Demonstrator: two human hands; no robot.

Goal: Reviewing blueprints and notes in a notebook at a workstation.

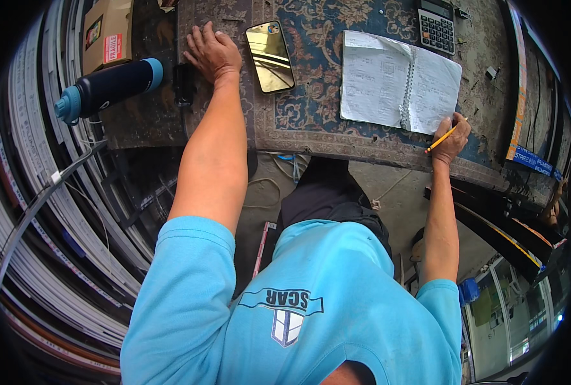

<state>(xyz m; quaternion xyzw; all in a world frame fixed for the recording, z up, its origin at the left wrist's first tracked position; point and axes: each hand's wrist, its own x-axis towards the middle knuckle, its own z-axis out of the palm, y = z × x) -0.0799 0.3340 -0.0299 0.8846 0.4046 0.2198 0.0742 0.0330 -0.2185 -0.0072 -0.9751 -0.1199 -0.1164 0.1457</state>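
Observation:
My right hand (450, 142) is closed round a yellow pencil (441, 138) at the lower right corner of an open spiral notebook (378, 80). Handwriting covers both pages, and the top of the left page is creased. My left hand (213, 54) lies flat on the patterned carpet covering the table (317, 122), its fingers spread and holding nothing. Just right of that hand lies a phone (270, 58) with a shiny gold face and a dark edge. A small black object (183, 85) rests below the left hand's fingers.
A dark blue bottle (112, 88) with a light blue cap lies at the left, beside a cardboard box (109, 35). Beyond the notebook is a calculator (437, 27). Long stacked profiles (54, 192) fill the left side. More long strips (519, 96) stand at the right edge.

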